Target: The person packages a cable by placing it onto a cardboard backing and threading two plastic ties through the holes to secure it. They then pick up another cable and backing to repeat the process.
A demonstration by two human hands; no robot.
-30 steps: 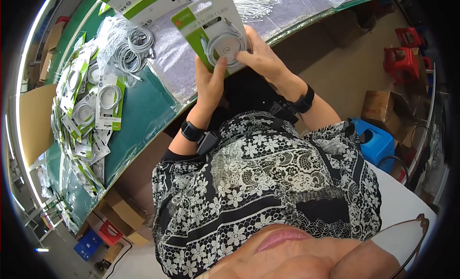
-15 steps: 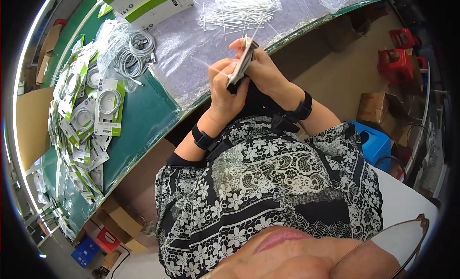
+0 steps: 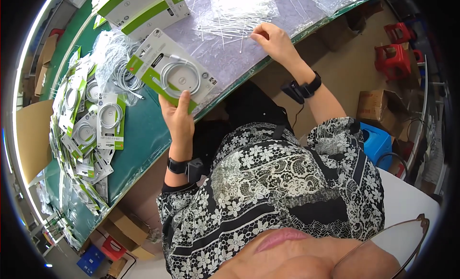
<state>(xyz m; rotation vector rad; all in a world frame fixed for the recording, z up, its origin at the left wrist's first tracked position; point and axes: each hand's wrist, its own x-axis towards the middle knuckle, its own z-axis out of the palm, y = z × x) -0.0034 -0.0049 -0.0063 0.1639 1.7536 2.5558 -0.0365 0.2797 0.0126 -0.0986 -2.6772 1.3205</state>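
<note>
My left hand (image 3: 179,118) grips the lower edge of a white and green cable card (image 3: 201,89), thumb on its front and the other fingers behind. A coiled light grey cable (image 3: 181,76) lies against the front of that card, which is tilted and faces up. To the right, my right hand (image 3: 275,41) is at the near edge of a pile of thin white cable ties (image 3: 230,27). Its thumb and forefinger are pinched together beside the ties. What they hold, if anything, is too small to make out.
On the left of the green table (image 3: 143,149) lie several carded cables (image 3: 84,130) in a heap. Behind the held card are loose coiled cables (image 3: 127,75) in clear plastic. Green and white boxes (image 3: 148,13) stand at the back. Red stools (image 3: 395,61) are at right.
My hands have parted from around the card. The left one has moved left and turned the card's front into view; the right one has gone up and right to the cable ties.
</note>
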